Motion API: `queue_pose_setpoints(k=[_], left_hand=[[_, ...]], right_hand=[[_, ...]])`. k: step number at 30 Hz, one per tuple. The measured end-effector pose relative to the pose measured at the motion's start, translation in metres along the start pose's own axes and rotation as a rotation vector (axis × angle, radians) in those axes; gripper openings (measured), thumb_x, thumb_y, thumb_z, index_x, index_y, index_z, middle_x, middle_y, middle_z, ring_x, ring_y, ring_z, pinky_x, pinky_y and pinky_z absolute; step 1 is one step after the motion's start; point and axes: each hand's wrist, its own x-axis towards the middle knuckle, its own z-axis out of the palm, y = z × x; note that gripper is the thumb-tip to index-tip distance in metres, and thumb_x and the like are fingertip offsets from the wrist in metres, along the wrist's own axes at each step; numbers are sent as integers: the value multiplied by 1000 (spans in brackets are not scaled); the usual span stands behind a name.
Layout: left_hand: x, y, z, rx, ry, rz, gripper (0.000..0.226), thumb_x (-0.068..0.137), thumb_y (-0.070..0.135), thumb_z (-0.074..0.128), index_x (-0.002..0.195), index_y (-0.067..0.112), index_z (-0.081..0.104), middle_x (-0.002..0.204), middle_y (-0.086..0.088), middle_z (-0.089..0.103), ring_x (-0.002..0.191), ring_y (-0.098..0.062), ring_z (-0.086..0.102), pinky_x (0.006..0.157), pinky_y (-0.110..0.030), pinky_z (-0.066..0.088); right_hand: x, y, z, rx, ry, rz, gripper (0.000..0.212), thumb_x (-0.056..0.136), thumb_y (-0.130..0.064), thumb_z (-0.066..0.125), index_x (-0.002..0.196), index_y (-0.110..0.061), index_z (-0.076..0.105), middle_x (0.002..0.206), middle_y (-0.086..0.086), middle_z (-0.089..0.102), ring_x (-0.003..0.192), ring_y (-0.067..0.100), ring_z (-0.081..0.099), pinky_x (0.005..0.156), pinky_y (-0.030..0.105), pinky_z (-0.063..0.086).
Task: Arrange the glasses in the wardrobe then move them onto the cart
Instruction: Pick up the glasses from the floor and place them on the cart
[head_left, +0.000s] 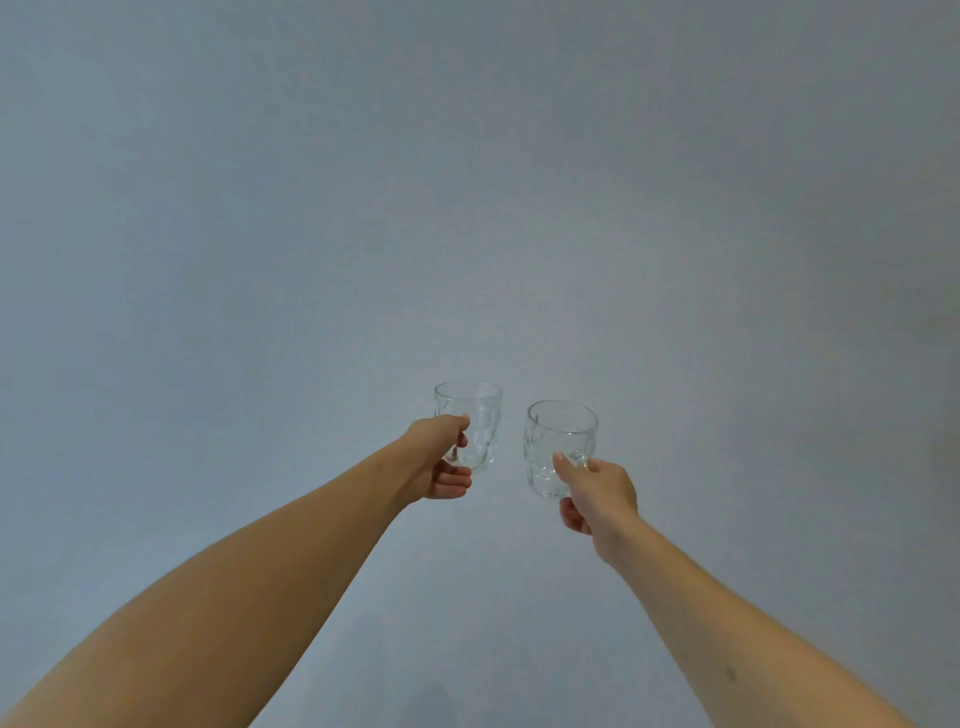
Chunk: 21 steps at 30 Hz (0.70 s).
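Plain grey-blue wall (467, 182) fills the whole background, no furniture or shelf visible in view. Two bare arms reach forward and up from the bottom corners, both stretched out in front of the wall.

The left hand (439, 460) grips the left glass (475, 423), a clear ribbed tumbler; thumb and index finger wrap its lower side, the other fingers curl under toward the palm. Glass is upright, rim at top, looks empty. It is held in the air against the wall, touching nothing else.

The right hand (597, 493) holds the right glass (558, 447), same clear wavy type. Thumb lies on the near face of the glass, fingers curl round the far side and below. This glass is upright with a slight tilt, sitting a bit lower in frame than the left one, also looks empty.

The two glasses are near each other, side by side, with a clear gap between them, not touching. Both are mid-frame, just below centre. Forearms are bare, no sleeves seen.
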Motion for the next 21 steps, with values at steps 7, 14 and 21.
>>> queue_pose_setpoints(k=[7,14,21], left_hand=[[-71,-26,-103,-57,294,-35,31,100,43,54,94,12,56,86,-21,66,69,-30,68,59,-34,60],[-156,-51,-215,-113,518,-56,32,100,43,54,96,11,57,90,-24,67,74,-32,70,58,-36,60],[-238,-76,-340,-152,687,-83,33,99,44,56,96,11,58,91,-24,68,74,-33,70,57,-35,59]], right_hand=[[-37,-4,102,16,-289,-14,31,90,-36,74,89,-7,62,63,6,52,52,22,49,56,32,50],[-110,-18,212,44,-530,-22,44,90,-40,74,94,3,64,63,7,57,53,23,54,57,32,55],[-207,-38,331,65,-692,-42,54,90,-42,74,105,8,60,69,13,59,56,24,56,57,33,57]])
